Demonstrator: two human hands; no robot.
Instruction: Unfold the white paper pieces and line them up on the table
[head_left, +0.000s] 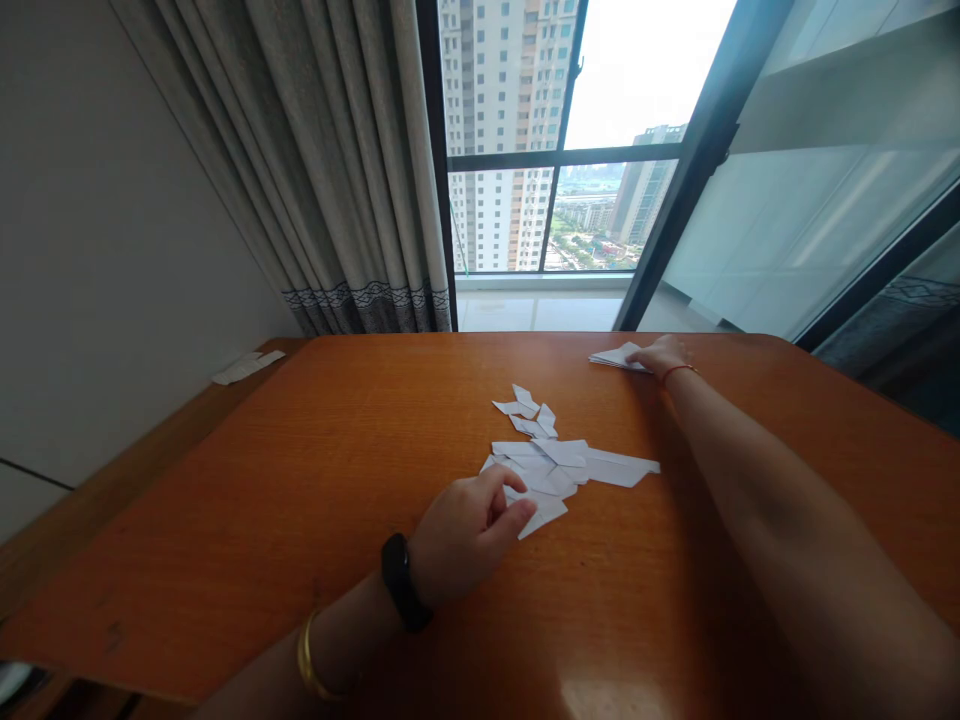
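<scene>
My right hand (666,353) reaches to the far side of the table, with its fingers closed on the right end of a flat stack of folded white paper (616,354). Nearer to me, a loose pile of folded white paper pieces (551,465) lies on the table, some overlapping. My left hand (476,520) is over the near left edge of this pile. Its fingers are curled, with a gap between thumb and index finger and nothing seen in between. Two small angular paper pieces (534,422) lie just beyond the pile.
The brown wooden table (315,470) spreads under both hands. A flat pale paper or cloth (247,367) rests on a ledge at the left. Beyond the table are a grey curtain (352,180) and a dark-framed window (555,158).
</scene>
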